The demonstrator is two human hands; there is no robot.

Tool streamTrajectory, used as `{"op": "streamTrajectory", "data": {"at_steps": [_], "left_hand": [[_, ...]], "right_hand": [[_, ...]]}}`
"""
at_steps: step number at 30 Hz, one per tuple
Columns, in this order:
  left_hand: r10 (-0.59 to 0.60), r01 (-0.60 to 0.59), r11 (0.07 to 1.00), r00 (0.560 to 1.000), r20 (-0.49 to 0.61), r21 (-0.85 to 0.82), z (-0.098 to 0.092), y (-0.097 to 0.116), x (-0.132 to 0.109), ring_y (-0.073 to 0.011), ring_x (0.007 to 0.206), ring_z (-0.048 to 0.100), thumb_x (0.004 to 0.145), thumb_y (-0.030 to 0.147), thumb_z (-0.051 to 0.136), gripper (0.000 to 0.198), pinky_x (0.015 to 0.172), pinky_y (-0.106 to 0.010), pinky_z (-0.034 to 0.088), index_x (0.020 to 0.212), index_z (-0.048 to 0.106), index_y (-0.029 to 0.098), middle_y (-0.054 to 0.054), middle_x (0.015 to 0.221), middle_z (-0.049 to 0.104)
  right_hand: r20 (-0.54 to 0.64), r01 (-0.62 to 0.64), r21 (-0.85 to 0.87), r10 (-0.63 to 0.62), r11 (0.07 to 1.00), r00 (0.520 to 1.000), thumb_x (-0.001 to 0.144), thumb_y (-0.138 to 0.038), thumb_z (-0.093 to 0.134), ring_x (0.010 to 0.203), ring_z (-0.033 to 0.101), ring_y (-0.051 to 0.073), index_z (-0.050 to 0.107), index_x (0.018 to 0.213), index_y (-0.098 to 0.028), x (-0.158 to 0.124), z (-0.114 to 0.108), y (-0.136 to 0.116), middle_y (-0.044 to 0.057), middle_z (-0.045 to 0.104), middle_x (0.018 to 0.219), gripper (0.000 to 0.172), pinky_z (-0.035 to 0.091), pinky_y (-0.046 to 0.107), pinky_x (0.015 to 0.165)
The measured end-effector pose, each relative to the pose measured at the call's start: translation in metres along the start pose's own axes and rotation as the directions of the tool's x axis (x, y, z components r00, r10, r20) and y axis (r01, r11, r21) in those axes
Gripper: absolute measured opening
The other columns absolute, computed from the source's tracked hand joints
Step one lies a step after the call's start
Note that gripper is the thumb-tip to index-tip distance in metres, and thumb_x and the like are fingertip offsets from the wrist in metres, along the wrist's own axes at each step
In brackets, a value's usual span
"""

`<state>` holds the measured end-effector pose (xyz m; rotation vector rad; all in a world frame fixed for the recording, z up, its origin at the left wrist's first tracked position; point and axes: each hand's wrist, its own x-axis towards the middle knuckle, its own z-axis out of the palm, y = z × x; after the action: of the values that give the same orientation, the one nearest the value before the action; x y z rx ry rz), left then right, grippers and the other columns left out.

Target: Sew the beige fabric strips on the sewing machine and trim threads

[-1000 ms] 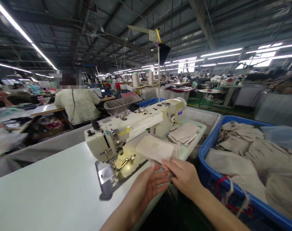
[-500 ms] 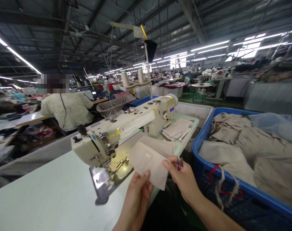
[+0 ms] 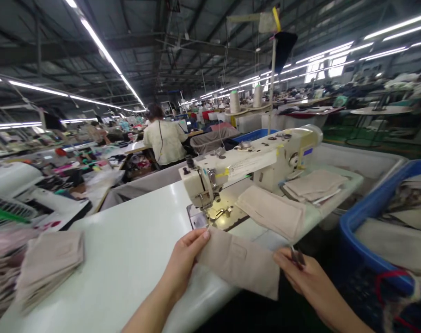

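My left hand (image 3: 187, 256) is closed, pinching the upper left corner of a beige fabric piece (image 3: 240, 266). A small stitched rectangle shows near the middle of the piece. My right hand (image 3: 302, 273) is closed at the piece's right edge, and a small dark metal tool, perhaps thread snips, is tucked in its fingers. The cloth hangs between both hands over the table's front edge, just before the sewing machine (image 3: 238, 166). Behind it, a stack of beige pieces (image 3: 271, 210) lies on the table right of the needle area.
Another beige stack (image 3: 51, 263) lies on the table (image 3: 120, 259) at left. More pieces (image 3: 316, 185) rest by the machine's right end. At right stands a blue basket (image 3: 349, 231) with beige cloth. A person (image 3: 165, 138) sits further back, and a white fan (image 3: 14, 185) is at far left.
My view has swung left, bringing the left stack into sight. The fabric piece has been spread out sideways between my hands, with my left hand now at its upper corner.
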<state>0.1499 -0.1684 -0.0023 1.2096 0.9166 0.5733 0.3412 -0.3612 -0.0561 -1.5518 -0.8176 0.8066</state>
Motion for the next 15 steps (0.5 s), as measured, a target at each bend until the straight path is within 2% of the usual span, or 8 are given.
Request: {"op": "streamTrajectory", "data": {"at_steps": [2,4,7,9,11,13,15], "left_hand": [[0.01,-0.008,0.999,0.999,-0.038,0.052,-0.004,0.002,-0.001,-0.0128,0.063,0.056,0.066,0.05,0.08,0.037,0.057,-0.02,0.041,0.085,0.075,0.018,-0.001,0.072,0.07],[0.024,-0.012,0.99,0.996,-0.084,0.138,-0.008,0.005,0.002,-0.0138,0.062,0.055,0.067,0.05,0.075,0.035,0.056,-0.021,0.039,0.083,0.074,0.018,-0.001,0.069,0.068],[0.083,-0.028,0.923,0.988,-0.128,0.385,-0.016,0.009,0.02,-0.0155,0.058,0.053,0.069,0.05,0.063,0.034,0.051,-0.024,0.035,0.08,0.072,0.019,0.0,0.062,0.064],[0.111,-0.041,0.856,0.988,-0.105,0.515,-0.021,0.01,0.037,-0.015,0.051,0.048,0.067,0.048,0.061,0.033,0.048,-0.025,0.031,0.074,0.072,0.018,0.001,0.055,0.059],[0.137,-0.072,0.81,0.988,-0.069,0.582,-0.023,0.011,0.055,-0.0146,0.05,0.045,0.063,0.045,0.065,0.028,0.049,-0.026,0.03,0.065,0.071,0.018,0.001,0.051,0.056],[0.184,-0.121,0.754,0.982,-0.031,0.645,-0.025,0.011,0.07,-0.0163,0.055,0.05,0.061,0.039,0.066,0.021,0.054,-0.026,0.034,0.058,0.07,0.018,0.0,0.054,0.06],[0.23,-0.168,0.698,0.973,0.004,0.697,-0.025,0.011,0.081,-0.0185,0.061,0.055,0.062,0.034,0.066,0.016,0.058,-0.027,0.037,0.058,0.07,0.019,-0.001,0.059,0.064]], "right_hand": [[0.038,0.004,-0.012,-0.004,1.0,0.999,0.091,-0.061,0.051,0.048,0.026,0.009,0.07,0.087,-0.017,0.001,0.003,0.004,-0.004,0.036,0.056,0.048,0.022,0.024,0.042],[0.015,0.016,-0.052,-0.016,0.999,1.0,0.089,-0.06,0.054,0.047,0.032,0.01,0.073,0.095,-0.018,0.001,0.008,0.009,-0.003,0.044,0.058,0.047,0.025,0.024,0.041],[-0.063,0.066,-0.122,-0.074,0.99,0.995,0.085,-0.053,0.061,0.057,0.05,0.015,0.073,0.097,-0.019,-0.002,0.024,0.015,0.002,0.06,0.071,0.038,0.04,0.024,0.05],[-0.046,0.124,-0.166,-0.133,0.978,0.99,0.086,-0.045,0.062,0.064,0.056,0.016,0.071,0.095,-0.02,-0.004,0.039,0.016,0.003,0.064,0.077,0.028,0.046,0.025,0.058],[0.039,0.194,-0.223,-0.19,0.955,0.981,0.089,-0.037,0.057,0.063,0.056,0.015,0.069,0.09,-0.02,-0.005,0.054,0.015,0.001,0.062,0.074,0.02,0.046,0.024,0.059],[0.102,0.261,-0.26,-0.242,0.93,0.965,0.091,-0.031,0.054,0.064,0.056,0.015,0.067,0.084,-0.021,-0.003,0.063,0.013,0.0,0.061,0.073,0.018,0.045,0.024,0.059],[0.143,0.316,-0.283,-0.286,0.905,0.948,0.09,-0.026,0.056,0.063,0.055,0.014,0.066,0.087,-0.021,0.0,0.065,0.011,-0.001,0.061,0.076,0.012,0.045,0.023,0.059]]}}
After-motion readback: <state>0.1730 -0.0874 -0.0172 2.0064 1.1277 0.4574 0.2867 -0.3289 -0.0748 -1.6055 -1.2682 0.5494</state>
